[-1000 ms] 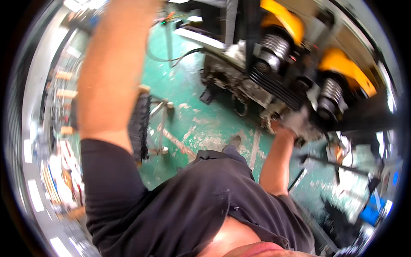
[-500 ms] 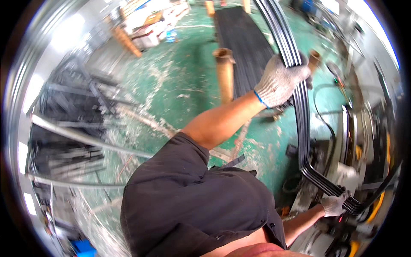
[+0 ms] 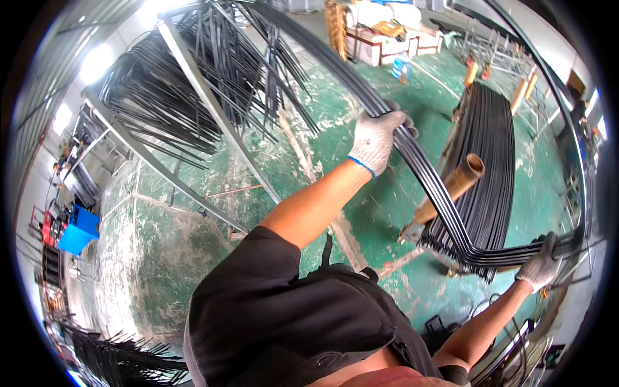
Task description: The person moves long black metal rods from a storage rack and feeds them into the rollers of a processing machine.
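A bundle of long, black, ribbed strips stretches across the view, sloping down from the top middle and bending sharply toward the right. My left hand, in a pale knit glove with a blue cuff edge, is wrapped round its sloping part. Farther right and lower, my right hand, also gloved, is closed round the bundle beyond the bend. A dark length curves up along the right edge, and whether it belongs to the same bundle is unclear. Behind the bundle lies a long stack of similar black strips.
An upright cardboard tube stands beside the stack, with other tubes at its far end. A metal rack with many black strips fills the upper left. White boxes stand at the back. A blue crate is far left on the green floor.
My view has swung left, away from the machinery, toward the rack. Both hands still grip the strips. My right hand and the bundle's bend appear higher in view.
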Available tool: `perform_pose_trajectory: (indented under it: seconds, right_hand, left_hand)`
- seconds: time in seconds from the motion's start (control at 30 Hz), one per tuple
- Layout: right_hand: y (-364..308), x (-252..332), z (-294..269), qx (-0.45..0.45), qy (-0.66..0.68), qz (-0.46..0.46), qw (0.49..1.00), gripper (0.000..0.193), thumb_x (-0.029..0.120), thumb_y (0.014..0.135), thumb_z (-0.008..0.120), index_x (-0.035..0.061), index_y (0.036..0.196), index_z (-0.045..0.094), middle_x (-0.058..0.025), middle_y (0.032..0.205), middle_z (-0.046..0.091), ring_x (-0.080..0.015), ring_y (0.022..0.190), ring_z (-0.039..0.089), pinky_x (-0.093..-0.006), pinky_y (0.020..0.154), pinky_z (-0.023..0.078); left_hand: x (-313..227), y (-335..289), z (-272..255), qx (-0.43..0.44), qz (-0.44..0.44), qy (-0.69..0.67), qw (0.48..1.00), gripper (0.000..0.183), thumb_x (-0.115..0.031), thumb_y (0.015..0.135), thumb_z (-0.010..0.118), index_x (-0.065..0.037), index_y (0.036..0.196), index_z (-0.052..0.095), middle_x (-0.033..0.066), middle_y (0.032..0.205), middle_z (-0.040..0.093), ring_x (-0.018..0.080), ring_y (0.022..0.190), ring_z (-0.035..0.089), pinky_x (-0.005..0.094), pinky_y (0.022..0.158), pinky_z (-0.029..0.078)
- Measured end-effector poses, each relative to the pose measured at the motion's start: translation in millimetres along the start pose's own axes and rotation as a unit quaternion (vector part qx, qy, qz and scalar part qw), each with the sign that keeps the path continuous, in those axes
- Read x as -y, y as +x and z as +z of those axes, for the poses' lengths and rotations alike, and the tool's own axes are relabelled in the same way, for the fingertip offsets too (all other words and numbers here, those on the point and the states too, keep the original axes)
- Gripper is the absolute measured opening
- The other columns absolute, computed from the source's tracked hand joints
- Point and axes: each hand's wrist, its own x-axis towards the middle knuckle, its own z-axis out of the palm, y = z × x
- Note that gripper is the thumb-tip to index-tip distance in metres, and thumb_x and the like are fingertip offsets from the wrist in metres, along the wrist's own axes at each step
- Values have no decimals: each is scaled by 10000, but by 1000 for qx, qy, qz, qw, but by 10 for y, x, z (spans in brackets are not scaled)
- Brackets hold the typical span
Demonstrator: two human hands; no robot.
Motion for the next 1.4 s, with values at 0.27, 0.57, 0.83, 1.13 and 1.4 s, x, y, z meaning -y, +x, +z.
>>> perform_pose_trajectory:
  seconds: [0.27, 0.57, 0.83, 1.13, 1.4]
  right_hand:
    - [178, 1257, 1729, 85, -75, -216, 970, 380, 361, 992, 691, -13, 1051, 715, -37, 830, 674, -128, 725, 599, -309, 683, 481]
    - [-87, 3561, 4511, 164, 26, -462, 871, 398, 402, 969, 629, 30, 1086, 711, -44, 885, 654, -175, 803, 599, -337, 750, 489]
    - [-2507, 4434, 5369, 181, 360, -600, 691, 300, 297, 832, 668, 53, 1002, 707, -68, 890, 659, -241, 857, 634, -397, 782, 527]
    - [-3134, 242, 4518, 607, 141, -460, 632, 231, 196, 790, 731, 113, 1006, 729, -83, 906, 683, -334, 919, 668, -485, 809, 543]
    - [-1541, -2685, 2058, 376, -450, 128, 800, 332, 293, 886, 744, 159, 1190, 727, -196, 1133, 746, -410, 1072, 705, -497, 932, 558]
  left_hand:
    - [-638, 606, -771, -85, 109, -41, 990, 162, 32, 913, 598, 7, 1070, 570, 168, 843, 672, 343, 758, 722, 457, 704, 620]
    - [-1789, 1730, -1813, -111, 187, -155, 964, 188, -68, 1015, 471, 54, 986, 610, 223, 969, 713, 336, 980, 701, 482, 972, 564]
    - [-2483, 2455, -2986, -194, 179, -424, 867, 278, -116, 1029, 460, 86, 1039, 651, 237, 1091, 720, 364, 1109, 692, 520, 1036, 556]
    - [-944, 2035, -2679, -5, 42, -126, 991, 336, -364, 1043, 651, -29, 1048, 631, 97, 998, 646, 254, 966, 606, 386, 889, 477]
    - [876, 1894, -1317, 57, -147, 189, 969, 216, -212, 1067, 599, -30, 1185, 606, 147, 1018, 711, 269, 882, 678, 429, 830, 541]
